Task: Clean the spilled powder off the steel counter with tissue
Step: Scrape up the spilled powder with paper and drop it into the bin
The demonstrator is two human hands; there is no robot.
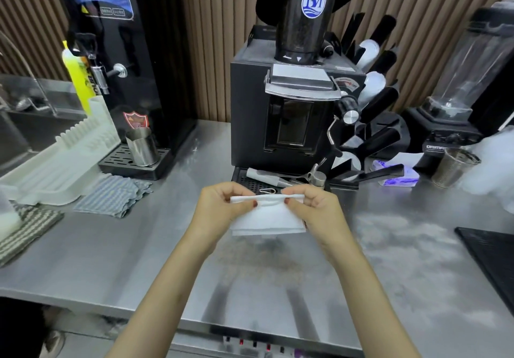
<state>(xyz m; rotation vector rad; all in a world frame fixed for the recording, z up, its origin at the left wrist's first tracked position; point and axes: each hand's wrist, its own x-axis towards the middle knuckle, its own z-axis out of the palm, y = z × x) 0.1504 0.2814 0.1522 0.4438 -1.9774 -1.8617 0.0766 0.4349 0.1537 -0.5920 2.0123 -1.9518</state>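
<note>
Left hand (222,204) and right hand (314,204) each pinch a top corner of a folded white tissue (267,218), held above the steel counter (139,260). Brown powder (261,254) lies on the counter just below the tissue (tissue not touching it), in front of the grinder (292,107).

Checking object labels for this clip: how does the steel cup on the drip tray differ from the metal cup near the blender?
The steel cup has smooth walls; the metal cup looks ribbed or meshed. The steel cup stands on the black drip tray at left; the metal cup stands directly on the counter at right. Both are upright and open-topped.
</note>
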